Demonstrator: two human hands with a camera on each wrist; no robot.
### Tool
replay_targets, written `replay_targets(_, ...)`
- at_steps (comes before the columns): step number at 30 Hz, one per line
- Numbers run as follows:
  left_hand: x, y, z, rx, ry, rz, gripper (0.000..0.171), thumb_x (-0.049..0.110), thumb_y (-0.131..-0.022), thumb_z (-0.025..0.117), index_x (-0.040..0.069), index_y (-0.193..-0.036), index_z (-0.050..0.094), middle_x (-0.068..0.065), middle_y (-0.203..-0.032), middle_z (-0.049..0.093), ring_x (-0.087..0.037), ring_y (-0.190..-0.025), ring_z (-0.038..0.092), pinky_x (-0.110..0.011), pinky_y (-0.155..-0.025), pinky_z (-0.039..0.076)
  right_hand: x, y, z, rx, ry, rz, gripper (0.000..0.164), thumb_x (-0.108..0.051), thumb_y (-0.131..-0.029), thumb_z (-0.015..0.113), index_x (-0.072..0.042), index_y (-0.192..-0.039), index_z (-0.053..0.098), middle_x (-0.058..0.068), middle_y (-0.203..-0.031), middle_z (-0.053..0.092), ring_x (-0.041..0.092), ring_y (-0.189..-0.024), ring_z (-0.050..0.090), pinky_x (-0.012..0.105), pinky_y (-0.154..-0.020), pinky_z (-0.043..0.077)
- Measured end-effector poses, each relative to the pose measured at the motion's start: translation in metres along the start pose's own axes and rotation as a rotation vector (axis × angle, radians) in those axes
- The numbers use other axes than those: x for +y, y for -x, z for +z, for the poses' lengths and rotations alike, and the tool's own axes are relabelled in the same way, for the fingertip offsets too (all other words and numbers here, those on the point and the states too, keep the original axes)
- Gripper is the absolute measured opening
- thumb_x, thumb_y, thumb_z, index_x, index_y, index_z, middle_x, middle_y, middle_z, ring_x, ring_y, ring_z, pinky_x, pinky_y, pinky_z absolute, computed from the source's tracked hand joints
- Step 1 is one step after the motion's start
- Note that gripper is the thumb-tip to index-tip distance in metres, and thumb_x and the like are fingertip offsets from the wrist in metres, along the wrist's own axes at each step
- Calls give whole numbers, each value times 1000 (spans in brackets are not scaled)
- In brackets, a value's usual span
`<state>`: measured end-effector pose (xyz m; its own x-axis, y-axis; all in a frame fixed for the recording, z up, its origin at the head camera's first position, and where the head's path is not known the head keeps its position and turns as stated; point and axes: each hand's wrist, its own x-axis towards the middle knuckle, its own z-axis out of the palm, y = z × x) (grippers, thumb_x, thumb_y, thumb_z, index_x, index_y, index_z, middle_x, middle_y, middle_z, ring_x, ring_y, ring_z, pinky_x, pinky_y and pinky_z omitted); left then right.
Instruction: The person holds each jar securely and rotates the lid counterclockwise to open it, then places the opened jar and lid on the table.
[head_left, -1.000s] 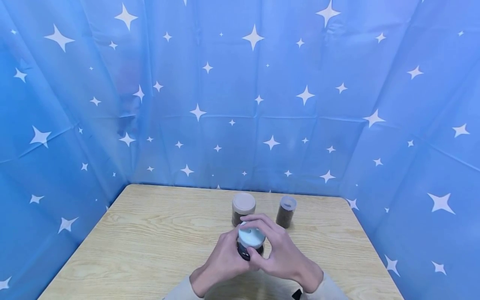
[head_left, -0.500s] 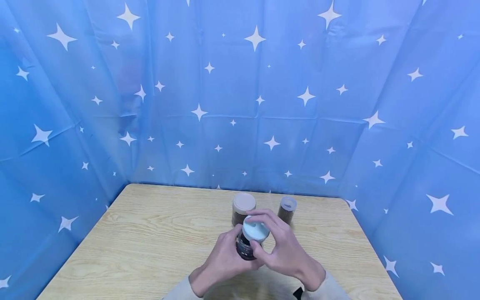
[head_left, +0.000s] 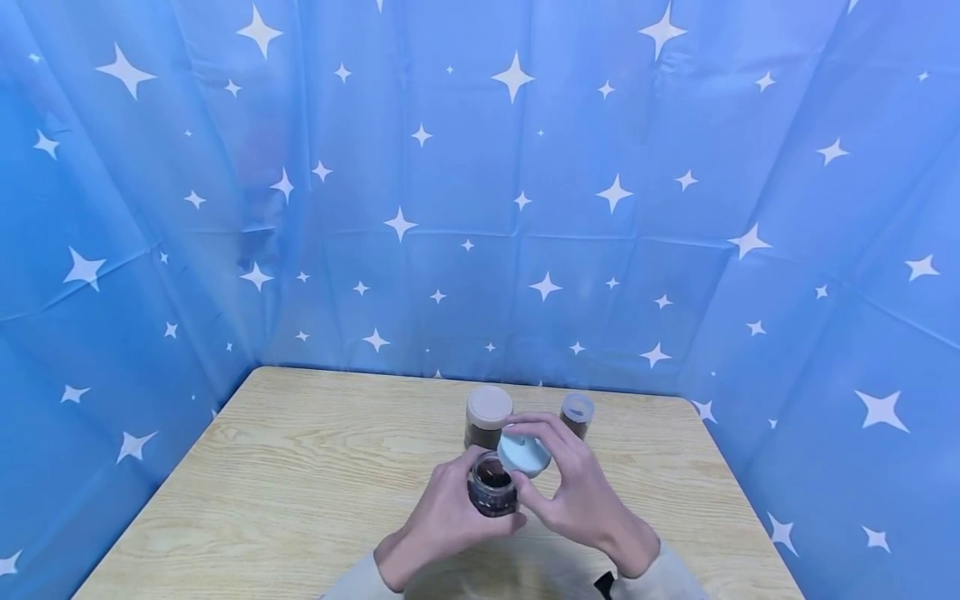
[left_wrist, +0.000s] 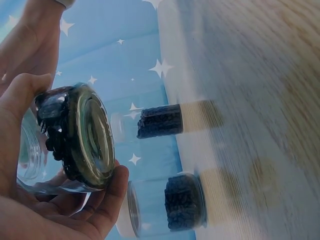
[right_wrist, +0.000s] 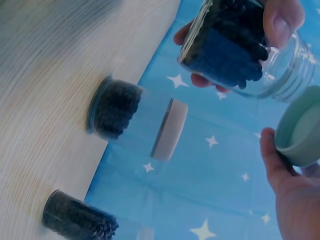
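My left hand grips a small glass jar partly filled with dark, bean-like pieces; its mouth is uncovered. In the left wrist view the glass base of this jar faces the camera, lifted off the table. My right hand pinches a pale mint-green lid between thumb and fingers, just right of the jar's mouth and apart from it. The right wrist view shows the hollow underside of the lid beside the threaded neck of the jar.
A wider jar with a pinkish-white lid stands on the wooden table behind my hands. To its right is a slimmer jar with a translucent top, partly hidden by my right hand. Both hold dark pieces. A blue starred curtain surrounds the table.
The lid has come off the jar's mouth and moved right and slightly up with my right hand. The jar in my left hand stays nearly in place, its mouth now exposed.
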<state>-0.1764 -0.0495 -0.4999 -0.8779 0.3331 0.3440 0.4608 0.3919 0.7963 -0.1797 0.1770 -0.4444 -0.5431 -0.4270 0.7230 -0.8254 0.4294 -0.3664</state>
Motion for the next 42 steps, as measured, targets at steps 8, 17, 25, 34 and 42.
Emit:
replay_targets(8, -2, -1, -2, -3, -3, 1, 63, 47, -81, 105, 22, -129, 73, 11, -111, 83, 0, -99, 75, -27, -89, 64, 9, 6, -4, -10, 65, 65, 60, -5, -89, 89, -13, -146, 72, 6, -146, 74, 26, -132, 74, 24, -109, 62)
replay_targets(17, -3, -2, -5, 1, 4, 0, 62, 47, -81, 106, 29, -129, 72, 12, -112, 83, -1, -100, 76, -28, -92, 65, 17, 13, -10, -28, 99, 150, 60, -8, -91, 90, -15, -148, 72, 6, -152, 73, 26, -133, 74, 34, -104, 67)
replay_targets(25, -1, -2, -8, 8, 17, 2, 63, 43, -82, 106, 29, -133, 71, 12, -115, 84, -3, -103, 78, -28, -93, 66, 25, 20, -17, -50, 140, 218, 59, -8, -91, 91, -15, -147, 73, 3, -152, 73, 27, -136, 73, 39, -104, 68)
replay_targets(34, -1, -1, -10, 4, 16, -23, 64, 46, -82, 106, 31, -133, 71, 14, -116, 84, -3, -105, 77, -29, -95, 65, 41, 32, -22, -55, 197, 253, 57, -7, -91, 91, -17, -144, 75, 6, -148, 75, 29, -131, 75, 44, -101, 69)
replay_targets(42, -1, -1, -12, 15, 15, -31, 65, 45, -80, 107, 32, -133, 71, 15, -116, 83, -2, -104, 77, -29, -95, 65, 53, 44, -27, -89, 220, 335, 52, -7, -91, 92, -16, -140, 76, 7, -143, 75, 24, -120, 76, 38, -94, 67)
